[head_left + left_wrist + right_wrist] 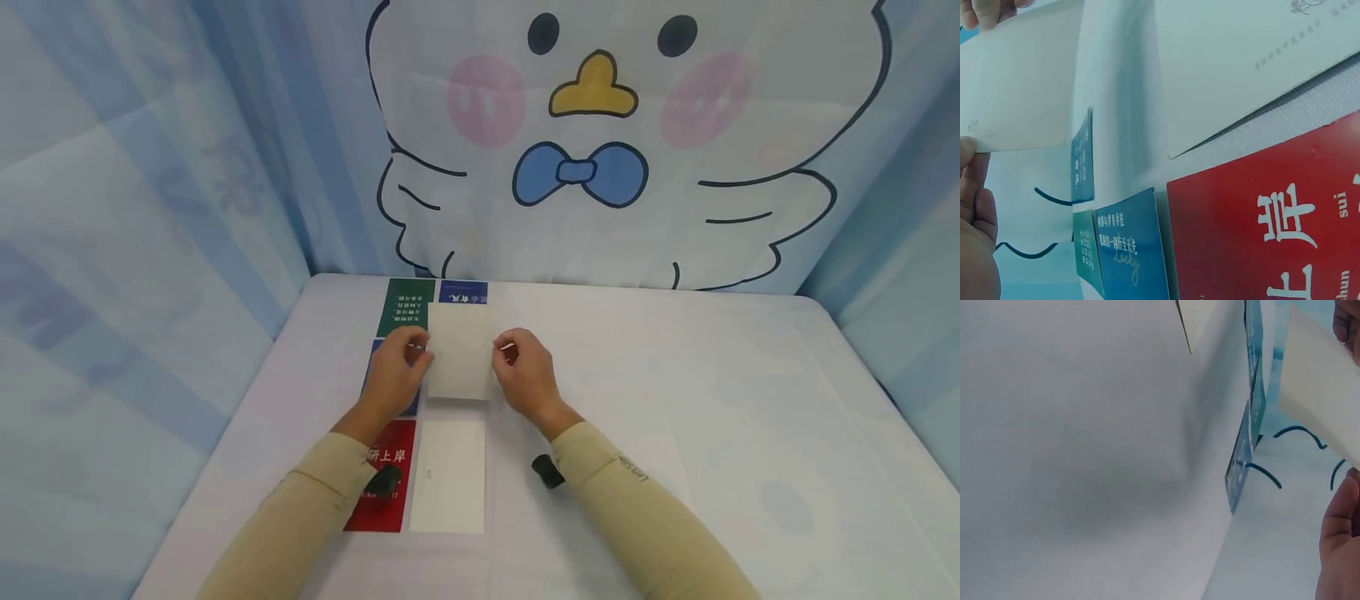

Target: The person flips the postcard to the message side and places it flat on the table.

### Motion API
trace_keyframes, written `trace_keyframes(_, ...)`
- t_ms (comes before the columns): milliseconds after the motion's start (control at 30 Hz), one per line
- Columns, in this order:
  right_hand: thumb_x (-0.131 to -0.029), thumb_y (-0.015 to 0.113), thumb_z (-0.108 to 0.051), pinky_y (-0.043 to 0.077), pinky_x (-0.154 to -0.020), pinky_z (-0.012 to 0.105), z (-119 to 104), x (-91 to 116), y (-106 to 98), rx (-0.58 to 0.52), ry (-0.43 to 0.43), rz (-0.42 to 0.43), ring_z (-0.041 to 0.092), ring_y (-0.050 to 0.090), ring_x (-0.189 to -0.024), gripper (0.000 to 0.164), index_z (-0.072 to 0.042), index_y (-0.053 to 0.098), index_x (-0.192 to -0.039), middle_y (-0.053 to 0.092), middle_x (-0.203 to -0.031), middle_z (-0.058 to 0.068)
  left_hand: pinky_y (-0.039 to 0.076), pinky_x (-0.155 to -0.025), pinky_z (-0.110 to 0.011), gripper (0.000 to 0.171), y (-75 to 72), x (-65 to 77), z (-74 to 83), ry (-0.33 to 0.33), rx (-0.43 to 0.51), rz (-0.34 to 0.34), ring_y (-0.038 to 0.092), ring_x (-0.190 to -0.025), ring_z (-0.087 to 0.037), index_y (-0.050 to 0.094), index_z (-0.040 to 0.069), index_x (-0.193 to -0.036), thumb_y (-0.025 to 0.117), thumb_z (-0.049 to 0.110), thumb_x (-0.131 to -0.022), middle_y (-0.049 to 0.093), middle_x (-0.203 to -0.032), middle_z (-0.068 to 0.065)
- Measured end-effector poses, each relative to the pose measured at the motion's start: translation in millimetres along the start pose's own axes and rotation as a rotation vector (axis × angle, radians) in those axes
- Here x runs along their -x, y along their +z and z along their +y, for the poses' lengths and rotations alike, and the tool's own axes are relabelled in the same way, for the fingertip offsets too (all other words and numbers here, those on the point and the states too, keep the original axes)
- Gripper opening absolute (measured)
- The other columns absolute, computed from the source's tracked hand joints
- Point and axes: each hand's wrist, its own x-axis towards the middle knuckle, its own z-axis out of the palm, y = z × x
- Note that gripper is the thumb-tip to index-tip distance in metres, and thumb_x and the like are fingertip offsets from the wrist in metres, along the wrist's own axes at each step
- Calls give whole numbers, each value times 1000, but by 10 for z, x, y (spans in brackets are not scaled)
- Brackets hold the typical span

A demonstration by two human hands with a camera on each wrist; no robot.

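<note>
A blank-looking cream card is held up off the table between both hands. My left hand pinches its left edge, thumb against the fingers. At the opposite edge, my right hand pinches it likewise. A small printed mark shows near one corner of the held card in the left wrist view. Below it on the table lies another cream card, with a small flower drawing and a text line. Beside that is a red card with white characters, partly behind my left wrist.
Behind my left hand lies a blue card, partly hidden. A green card and another blue card lie at the white table's back edge. A patterned curtain rises behind; others flank the table.
</note>
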Motion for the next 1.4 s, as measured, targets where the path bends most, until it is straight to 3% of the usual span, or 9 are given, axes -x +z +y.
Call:
trace_keyframes(233, -89, 64, 2, 57, -79, 38, 19, -22, -26, 29, -62, -22, 26, 66, -87, 20, 3, 72, -107, 64, -102, 15, 54, -93, -40, 32, -32, -6, 12, 3, -30, -13, 63, -107, -25, 62, 4, -127, 66, 7, -95, 63, -121, -13)
trace_keyframes(500, -91, 65, -4, 58, -85, 36, 56, -24, -41, 15, 81, -176, 24, 69, -96, 39, 2, 64, -130, 59, -122, 16, 53, -96, -40, 41, -29, -27, -15, -46, -79, -106, 60, -112, -25, 60, 6, -135, 67, 11, -95, 63, -119, -11)
trace_keyframes(833, -94, 64, -9, 56, -88, 36, 136, -60, 71, 84, 238, -313, 23, 65, -102, 45, -1, 58, -138, 55, -136, 15, 55, -91, -36, 49, 63, -62, -157, -171, -66, -206, 61, -111, -24, 56, 6, -140, 70, 11, -93, 62, -123, -11)
trace_keyframes(1233, -90, 68, -8, 51, -97, 40, 215, -95, 231, 132, 269, -395, 27, 65, -104, 49, 3, 58, -137, 55, -139, 19, 53, -94, -38, 56, 149, -86, -325, -217, -162, -274, 58, -109, -24, 54, 6, -143, 74, 14, -91, 61, -118, -11)
trace_keyframes(1400, -90, 69, -10, 42, -108, 44, 244, -84, 294, 141, 318, -417, 32, 56, -121, 50, 3, 57, -137, 55, -140, 19, 52, -97, -40, 55, 194, -79, -360, -227, -178, -281, 57, -107, -25, 54, 4, -143, 73, 13, -91, 60, -119, -12)
